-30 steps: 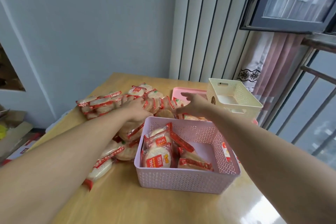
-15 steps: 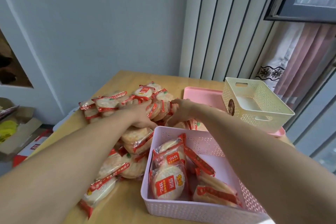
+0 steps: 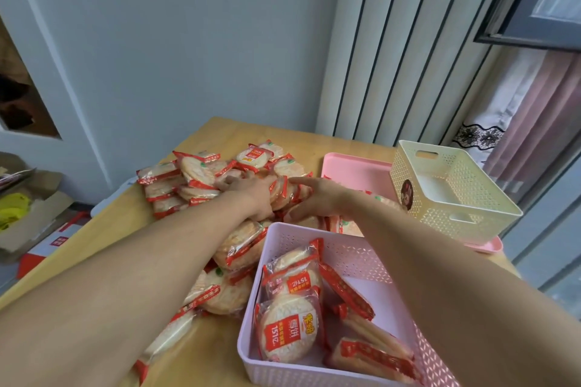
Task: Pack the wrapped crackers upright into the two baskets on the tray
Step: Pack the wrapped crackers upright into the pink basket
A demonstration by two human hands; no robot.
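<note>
Both hands deep in the cracker pile [image 3: 220,185] on the table [image 3: 201,141].

Left hand [image 3: 251,195] and right hand [image 3: 317,201] clamped on packets; pink basket [image 3: 355,254] part-filled, cream basket [image 3: 452,195] empty on tray [image 3: 349,166]. Risk: slick wrappers slipping, pile sliding off.

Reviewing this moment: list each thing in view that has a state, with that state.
Pink basket: on the table, partly filled; some packs upright, some lying flat.
Cream basket: on the tray, empty.
Tray: on the table, holds only the cream basket.
Cracker pile: loose on the table, unpacked.
Left hand: on the pile, fingers among packs.
Right hand: at the pile, forefinger extended, grip unclear.
</note>
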